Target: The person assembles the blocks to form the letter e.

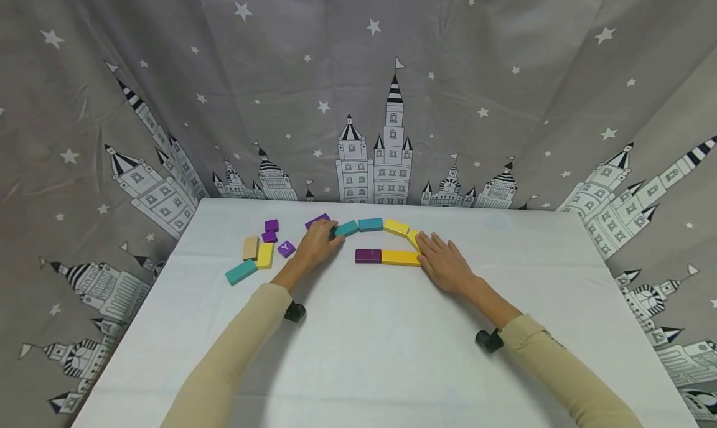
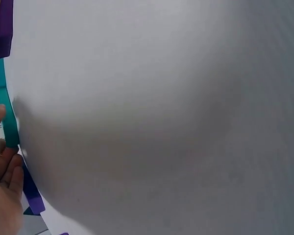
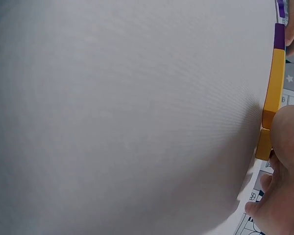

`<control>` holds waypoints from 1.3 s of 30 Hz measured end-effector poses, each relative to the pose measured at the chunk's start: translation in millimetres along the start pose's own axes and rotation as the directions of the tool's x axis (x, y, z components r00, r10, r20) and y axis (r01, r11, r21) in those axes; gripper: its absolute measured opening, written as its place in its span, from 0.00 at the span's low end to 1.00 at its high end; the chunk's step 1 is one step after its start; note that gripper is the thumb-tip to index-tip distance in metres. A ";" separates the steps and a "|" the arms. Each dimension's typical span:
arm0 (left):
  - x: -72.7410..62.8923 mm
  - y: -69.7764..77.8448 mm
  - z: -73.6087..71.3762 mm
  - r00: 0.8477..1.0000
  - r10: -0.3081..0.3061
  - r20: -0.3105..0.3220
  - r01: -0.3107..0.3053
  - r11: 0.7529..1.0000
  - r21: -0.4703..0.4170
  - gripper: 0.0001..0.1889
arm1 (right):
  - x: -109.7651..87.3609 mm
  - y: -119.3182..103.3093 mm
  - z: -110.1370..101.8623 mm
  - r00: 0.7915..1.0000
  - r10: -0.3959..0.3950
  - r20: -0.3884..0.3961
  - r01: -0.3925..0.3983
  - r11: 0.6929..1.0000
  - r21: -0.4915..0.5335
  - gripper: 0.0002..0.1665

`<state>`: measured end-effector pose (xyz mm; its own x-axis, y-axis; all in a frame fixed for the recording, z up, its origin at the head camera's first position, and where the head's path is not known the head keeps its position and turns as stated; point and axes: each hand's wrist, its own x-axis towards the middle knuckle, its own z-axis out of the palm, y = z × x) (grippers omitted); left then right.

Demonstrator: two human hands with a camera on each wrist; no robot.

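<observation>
My left hand (image 1: 318,244) is at the left end of a teal block (image 1: 346,229). In the left wrist view, the thumb lies against this teal block (image 2: 8,120) and the other fingers bend round its end, beside a purple block (image 2: 33,191). My right hand (image 1: 446,265) lies with fairly straight fingers at a tilted yellow block (image 1: 413,239), partly covering it. Its thumb is at the right end of a long orange-yellow block (image 1: 400,258), which meets a dark purple block (image 1: 368,256). Another teal block (image 1: 370,224) and a yellow block (image 1: 396,227) continue the curved row.
Left of the left hand lie loose blocks: a teal one (image 1: 241,272), a yellow one (image 1: 265,255), a tan one (image 1: 250,248) and several small purple pieces, one lettered (image 1: 286,249). A white cloth (image 1: 370,353) covers the table; a grey castle-print curtain (image 1: 269,73) hangs behind.
</observation>
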<state>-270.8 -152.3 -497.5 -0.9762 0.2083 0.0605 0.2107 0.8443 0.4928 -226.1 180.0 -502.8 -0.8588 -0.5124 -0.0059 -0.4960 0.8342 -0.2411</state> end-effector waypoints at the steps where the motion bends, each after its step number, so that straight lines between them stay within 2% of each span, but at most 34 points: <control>1: -0.4 -0.9 -0.6 1.000 -0.005 -0.008 0.005 1.000 -0.012 0.25 | 0.1 0.2 0.3 1.000 -0.001 0.000 0.001 1.000 -0.001 0.33; 9: -2.4 -18.8 -13.6 0.993 -0.054 -0.104 0.041 0.992 -0.119 0.20 | 0.1 -0.1 -0.2 1.000 -0.004 0.001 0.004 1.000 0.001 0.33; 13: -1.9 -29.8 -23.1 0.991 -0.085 -0.099 0.070 0.986 -0.152 0.22 | -0.1 0.1 -0.2 1.000 -0.005 -0.002 0.005 1.000 -0.002 0.33; 19: 0.9 -40.3 -32.2 0.996 -0.085 -0.005 0.084 0.989 -0.122 0.26 | 0.4 -0.1 -0.1 1.000 0.000 0.009 0.000 1.000 -0.001 0.33; 24: 3.9 -43.7 -33.7 0.990 -0.122 0.075 0.130 0.984 -0.123 0.29 | 1.0 -0.2 -0.1 1.000 -0.002 0.011 0.002 1.000 0.000 0.33; 34: 7.5 -44.9 -33.9 0.984 -0.086 0.156 0.104 0.988 -0.111 0.35 | 0.9 -0.4 -1.8 1.000 0.007 0.008 -0.007 1.000 0.006 0.33; 39: 8.5 -45.9 -34.9 0.971 -0.103 0.214 0.130 0.984 -0.118 0.38 | 0.9 0.1 -1.7 1.000 0.011 0.009 -0.011 1.000 0.003 0.33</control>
<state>-290.5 -206.5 -489.3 -0.9589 0.2212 -0.1775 0.0742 0.7998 0.5956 -227.1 180.0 -501.2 -0.8630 -0.5049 -0.0173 -0.4861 0.8393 -0.2436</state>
